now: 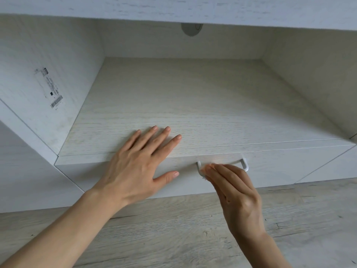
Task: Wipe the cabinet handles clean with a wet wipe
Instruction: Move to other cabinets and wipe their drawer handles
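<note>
Left of centre: left hand (pixel 139 163) laid flat, fingers (pixel 164 140) straight and spread, palm over the front edge of the shelf board (pixel 193 103), thumb down on the drawer front (pixel 289 167); nothing held.

Just right of it, lower centre: white bar handle (pixel 241 162) on the drawer front, its left end covered by the right hand (pixel 235 192). Fingertips bent and bunched there, pinching a wet wipe (pixel 204 177) against the handle's left leg. Only a small white scrap of wipe visible at the fingertips, the rest hidden. Right end of the handle bare, apart from the hand.

Pale, whitewashed wood grain everywhere. Open cabinet compartment (pixel 309 74) filling the upper frame, side walls at left and right. At top centre of the back wall, a round grey cap (pixel 191 29), partly cut off by the panel above. Along the bottom of the frame, grey-beige plank floor (pixel 173 229).

Upper left, on the left side wall: printed label (pixel 51 88) with a barcode and small black marks; text too small to read.
</note>
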